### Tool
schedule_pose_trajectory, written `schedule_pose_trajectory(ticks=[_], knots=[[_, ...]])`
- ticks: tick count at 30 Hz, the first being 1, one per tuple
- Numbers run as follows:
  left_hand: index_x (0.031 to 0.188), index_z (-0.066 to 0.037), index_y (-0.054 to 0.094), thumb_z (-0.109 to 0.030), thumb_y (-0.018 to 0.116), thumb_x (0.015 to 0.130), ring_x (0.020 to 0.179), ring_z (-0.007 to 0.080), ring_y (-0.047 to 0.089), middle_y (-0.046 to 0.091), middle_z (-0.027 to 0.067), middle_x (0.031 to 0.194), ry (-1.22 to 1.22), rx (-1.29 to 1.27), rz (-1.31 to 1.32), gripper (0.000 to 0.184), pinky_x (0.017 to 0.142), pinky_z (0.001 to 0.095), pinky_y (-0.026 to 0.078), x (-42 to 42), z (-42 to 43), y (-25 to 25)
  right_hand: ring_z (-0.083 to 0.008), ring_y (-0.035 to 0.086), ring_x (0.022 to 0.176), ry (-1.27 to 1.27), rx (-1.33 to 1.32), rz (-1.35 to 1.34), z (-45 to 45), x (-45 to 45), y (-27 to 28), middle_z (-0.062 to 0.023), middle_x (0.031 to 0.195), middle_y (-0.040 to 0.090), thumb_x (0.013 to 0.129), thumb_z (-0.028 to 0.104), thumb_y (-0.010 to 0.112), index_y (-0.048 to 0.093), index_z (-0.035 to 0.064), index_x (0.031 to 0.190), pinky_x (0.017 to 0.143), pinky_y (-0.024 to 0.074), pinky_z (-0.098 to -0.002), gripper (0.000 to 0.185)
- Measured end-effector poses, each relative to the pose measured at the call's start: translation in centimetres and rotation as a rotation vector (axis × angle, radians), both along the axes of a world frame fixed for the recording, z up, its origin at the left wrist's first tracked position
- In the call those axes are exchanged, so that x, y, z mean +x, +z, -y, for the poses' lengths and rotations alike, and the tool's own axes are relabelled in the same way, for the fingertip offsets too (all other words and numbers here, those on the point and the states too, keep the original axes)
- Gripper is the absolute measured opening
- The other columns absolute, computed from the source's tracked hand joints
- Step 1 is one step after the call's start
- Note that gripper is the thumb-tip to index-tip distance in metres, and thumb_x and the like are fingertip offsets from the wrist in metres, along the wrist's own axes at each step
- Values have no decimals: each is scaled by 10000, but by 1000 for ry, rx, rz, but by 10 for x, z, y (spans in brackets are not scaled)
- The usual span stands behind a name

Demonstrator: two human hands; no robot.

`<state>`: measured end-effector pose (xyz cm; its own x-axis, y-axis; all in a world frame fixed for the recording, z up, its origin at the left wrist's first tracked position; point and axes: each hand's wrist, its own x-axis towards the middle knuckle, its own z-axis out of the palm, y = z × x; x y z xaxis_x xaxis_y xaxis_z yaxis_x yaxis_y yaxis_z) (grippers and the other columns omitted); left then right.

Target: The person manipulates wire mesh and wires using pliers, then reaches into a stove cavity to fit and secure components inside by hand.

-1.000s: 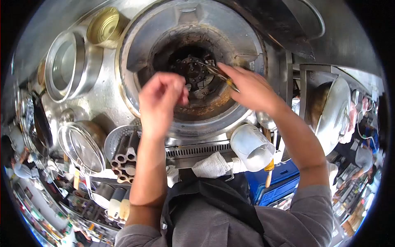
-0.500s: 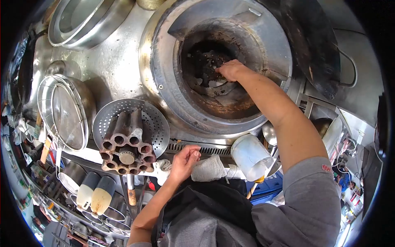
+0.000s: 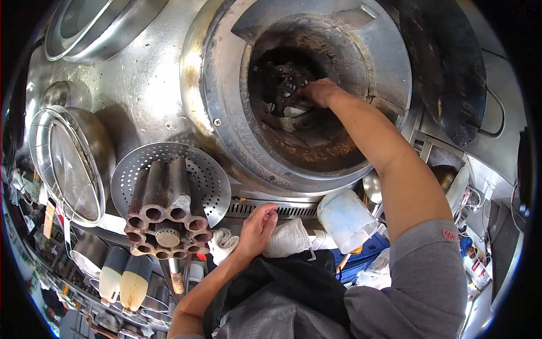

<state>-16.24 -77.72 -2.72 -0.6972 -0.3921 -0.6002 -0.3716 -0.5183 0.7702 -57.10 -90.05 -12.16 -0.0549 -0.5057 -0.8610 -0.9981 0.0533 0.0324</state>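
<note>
My right hand (image 3: pixel 319 92) reaches down inside the sooty well of a round wok stove (image 3: pixel 226 73). Its fingers are bent at a dark, perforated metal part (image 3: pixel 285 82) at the bottom; the fingertips are in shadow, so any grip is hard to make out. Near the stove's front edge, my left hand (image 3: pixel 258 229) is loosely curled with nothing visible in it. Beside that hand lies a folded white cloth (image 3: pixel 289 237). To its left, a rusty cluster of metal tubes (image 3: pixel 179 189) rests on a round perforated strainer (image 3: pixel 212 175).
A wire-mesh strainer (image 3: pixel 73 169) leans over a metal bowl at left, with metal basins (image 3: pixel 96 39) behind. A blackened wok (image 3: pixel 446 62) stands at right. A whitish plastic container (image 3: pixel 345 220) sits by the front edge, near a slotted drain (image 3: pixel 296 211).
The view has shifted slightly, so the strainers and tube cluster appear farther left. My right hand stays in the stove well, and my left hand keeps its curled pose near the edge.
</note>
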Motion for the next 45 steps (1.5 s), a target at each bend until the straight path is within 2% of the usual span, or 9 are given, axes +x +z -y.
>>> schedule_pose_trajectory(ticks=[3, 5, 9, 11, 17, 30, 36, 38, 45], knots=[[1281, -1, 530, -65, 531, 1025, 929, 111, 571, 588, 65, 1033, 7, -1, -2, 264, 832, 271, 521, 0, 1, -2, -336, 588, 1225, -309, -89, 83, -7, -9, -23, -133, 1324, 622, 1017, 221, 467, 576, 214, 1380, 1051, 455, -386, 379], [1279, -6, 533, -86, 536, 1028, 919, 111, 569, 589, 65, 1033, -5, -13, 5, 263, 822, 273, 523, -1, 3, -1, -346, 594, 1212, -72, -61, 51, -5, -8, -17, -134, 1317, 625, 1007, 226, 487, 575, 209, 1379, 1037, 466, -389, 382], [1280, -17, 535, -103, 541, 1029, 918, 111, 568, 590, 65, 1032, 17, 40, 34, 265, 811, 272, 524, -2, 3, -2, -347, 602, 1200, -172, -29, 20, 1, -2, -4, -139, 1298, 634, 975, 180, 504, 577, 221, 1372, 1013, 483, -404, 407], [1283, -27, 535, -112, 545, 1029, 902, 112, 571, 591, 66, 1031, -9, -18, 31, 268, 795, 269, 521, -2, 4, -2, -297, 581, 1251, 30, -37, 57, -1, -2, -1, -110, 1330, 626, 963, 179, 512, 609, 199, 1342, 1050, 461, -382, 392], [1233, -23, 586, -106, 592, 991, 782, 146, 588, 628, 99, 990, 79, 34, 50, 255, 684, 288, 522, -5, 2, -1, -302, 597, 1232, 17, -92, 68, -7, -5, -6, -116, 1319, 632, 924, 143, 546, 597, 226, 1350, 1029, 476, -393, 437], [1270, -9, 546, -123, 536, 1033, 880, 120, 593, 610, 78, 1017, -26, 16, 38, 263, 787, 273, 527, -5, 9, 3, -310, 596, 1235, 20, -67, 41, -9, -8, -19, -114, 1338, 621, 957, 205, 501, 602, 215, 1344, 1038, 472, -397, 400], [1265, -8, 549, -132, 540, 1033, 888, 117, 591, 614, 82, 1016, -36, -41, 25, 263, 788, 272, 527, -5, 8, 2, -324, 631, 1163, 47, -78, 18, -9, -2, -11, -133, 1229, 669, 851, 91, 613, 538, 254, 1392, 955, 520, -447, 569], [1264, -12, 550, -134, 542, 1032, 888, 114, 592, 614, 78, 1016, -36, 27, 43, 262, 782, 269, 527, -6, 11, 5, -304, 618, 1206, 55, -69, -10, -7, 1, -1, -123, 1300, 643, 951, 180, 502, 627, 245, 1306, 985, 511, -420, 382], [1265, -25, 553, -153, 546, 1035, 880, 108, 586, 613, 68, 1017, -38, -14, 32, 263, 775, 267, 529, -4, 9, 2, -299, 623, 1199, 71, -41, -19, -7, 4, -1, -109, 1297, 647, 944, 182, 521, 625, 250, 1310, 978, 516, -416, 387]])
